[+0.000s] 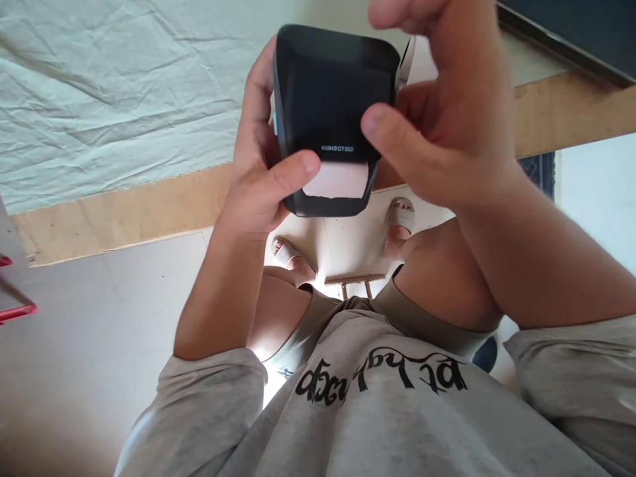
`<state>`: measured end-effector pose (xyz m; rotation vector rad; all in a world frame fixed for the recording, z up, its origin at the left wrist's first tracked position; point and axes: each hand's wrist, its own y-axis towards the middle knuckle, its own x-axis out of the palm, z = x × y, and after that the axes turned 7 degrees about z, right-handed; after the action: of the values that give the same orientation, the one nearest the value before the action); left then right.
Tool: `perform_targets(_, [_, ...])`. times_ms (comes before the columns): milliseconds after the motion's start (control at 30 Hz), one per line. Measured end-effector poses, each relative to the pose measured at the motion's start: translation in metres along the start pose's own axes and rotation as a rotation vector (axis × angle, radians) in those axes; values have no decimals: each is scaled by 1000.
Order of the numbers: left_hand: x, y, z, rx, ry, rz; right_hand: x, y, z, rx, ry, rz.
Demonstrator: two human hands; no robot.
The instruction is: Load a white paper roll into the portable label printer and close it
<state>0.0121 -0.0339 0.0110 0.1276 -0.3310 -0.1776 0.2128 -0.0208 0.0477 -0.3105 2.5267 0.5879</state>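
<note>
Grey T-shirt [377,424]: fills lower centre and lower right; black script lettering [382,377] across it.
Pale floor [124,311]: left and lower left, also between the legs.
Wrinkled pale green cloth [109,99]: upper left, spread over a surface.
Right hand [447,126]: upper right of centre, a little blurred; thumb overlaps the printer's right front, forefinger lifted clear, other fingers bent near the printer's side. Cannot tell whether it grips.
NIIMBOT label printer [338,86]: upper centre, held up between the hands; black front toward the camera, leaning slightly.
Wooden edge [149,205]: band below the cloth, passing behind the hands to the right side.
Olive-grey shorts [432,315]: centre, below the printer, on spread legs.
Left hand [256,172]: left of the printer, grasping it; fingers around the side, thumb across the lower front beside the paper.
Dark flat panel [581,33]: upper right corner, cut by the frame.
White paper [342,179]: at the printer's lower front, ragged lower edge.
Red-edged item [20,313]: far left edge, mostly out of frame.
Light slippers [402,213]: centre, one on each foot.
Small wooden frame piece [355,279]: centre, between the legs.
</note>
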Motion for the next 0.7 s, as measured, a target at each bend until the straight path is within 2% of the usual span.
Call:
perform_targets(133, [5, -6, 7, -42, 77, 57, 8, 3, 7, -158, 39, 1])
perform_targets(300, [0, -1, -3, -15, 60, 67, 13, 5, 11, -138, 107, -43])
perform_targets(433, [-4, 2, -8, -20, 52, 24, 14, 3, 13, -107, 75, -59])
perform_targets(600, [3, 3, -1, 0, -36, 11, 15, -5, 10, -153, 41, 36])
perform_targets(700, [4, 6, 2, -83, -127, -56, 14, -9, 9, -164, 34, 68])
